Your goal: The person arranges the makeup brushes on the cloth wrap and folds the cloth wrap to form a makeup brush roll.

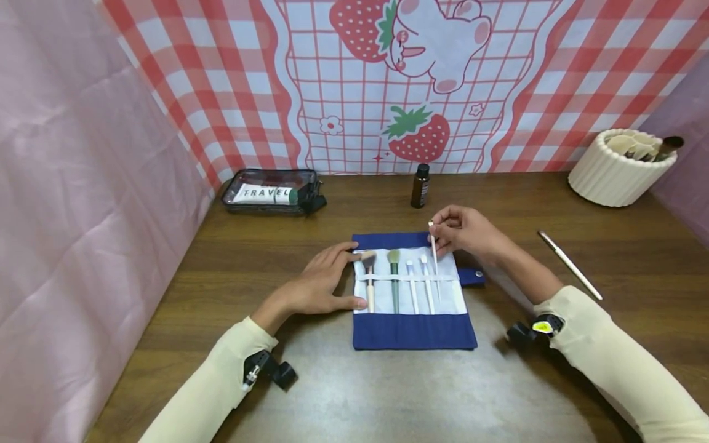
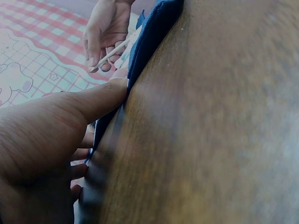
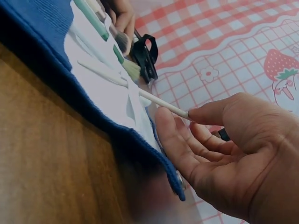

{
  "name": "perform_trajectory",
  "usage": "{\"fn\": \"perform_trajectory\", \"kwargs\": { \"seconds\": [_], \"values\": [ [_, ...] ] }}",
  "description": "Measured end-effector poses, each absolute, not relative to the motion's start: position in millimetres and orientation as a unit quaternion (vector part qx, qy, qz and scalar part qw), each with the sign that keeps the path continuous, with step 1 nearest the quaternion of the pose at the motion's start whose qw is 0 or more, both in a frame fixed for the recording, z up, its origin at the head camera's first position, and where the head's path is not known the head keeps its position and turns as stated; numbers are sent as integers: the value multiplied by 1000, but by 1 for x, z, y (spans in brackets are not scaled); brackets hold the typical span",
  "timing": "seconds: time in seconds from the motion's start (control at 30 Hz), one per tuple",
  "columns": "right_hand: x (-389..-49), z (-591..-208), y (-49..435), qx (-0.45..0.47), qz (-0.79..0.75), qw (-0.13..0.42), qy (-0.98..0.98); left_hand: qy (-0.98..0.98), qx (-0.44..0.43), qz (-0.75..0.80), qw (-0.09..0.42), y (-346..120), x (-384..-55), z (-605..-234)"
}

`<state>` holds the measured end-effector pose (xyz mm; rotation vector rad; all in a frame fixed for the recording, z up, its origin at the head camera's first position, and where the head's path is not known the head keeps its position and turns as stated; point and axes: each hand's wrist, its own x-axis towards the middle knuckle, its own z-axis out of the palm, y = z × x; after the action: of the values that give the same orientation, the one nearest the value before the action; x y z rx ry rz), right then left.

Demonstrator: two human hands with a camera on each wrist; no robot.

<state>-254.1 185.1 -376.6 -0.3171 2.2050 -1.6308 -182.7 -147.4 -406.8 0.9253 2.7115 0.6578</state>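
A navy brush roll [image 1: 414,332] with a white lining lies unfolded in front of me. My right hand [image 1: 464,232] pinches a slim white makeup brush [image 3: 163,102] near its upper end, between thumb and fingertips. The brush's lower part passes behind the white elastic strap [image 1: 401,278]. To its left, the strap holds two blue-and-white brushes [image 1: 425,286], a green-handled brush [image 1: 394,271] and a brush with a dark-and-tan head [image 1: 369,264]. With its fingers extended, my left hand [image 1: 317,284] rests on the roll's left edge; its thumb touches the fabric in the left wrist view.
Another white brush [image 1: 570,266] lies on the table at right. A ribbed cream holder [image 1: 615,175] with brushes stands at the back right. A dark bottle [image 1: 421,186] is behind the roll, and a clear travel pouch [image 1: 266,192] lies at the back left.
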Motion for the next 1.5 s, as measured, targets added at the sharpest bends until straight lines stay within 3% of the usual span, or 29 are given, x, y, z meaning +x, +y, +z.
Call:
{"fn": "perform_trajectory", "kwargs": {
  "seconds": [0.3,0.6,1.13,1.27,1.5],
  "values": [
    [-245,-377,185,-106,-558,228,791,919,310,220,104,-148,-183,-407],
    [-239,-374,188,-136,-466,210,848,918,311,222,103,-148,-184,-409],
    [-230,-373,200,-177,-409,234,864,917,312,225,104,-148,-183,-408],
    [-227,-369,206,-186,-375,196,886,918,310,225,105,-147,-184,-409],
    [-226,-347,232,-167,-234,52,956,918,310,225,103,-147,-184,-409]
  ]
}}
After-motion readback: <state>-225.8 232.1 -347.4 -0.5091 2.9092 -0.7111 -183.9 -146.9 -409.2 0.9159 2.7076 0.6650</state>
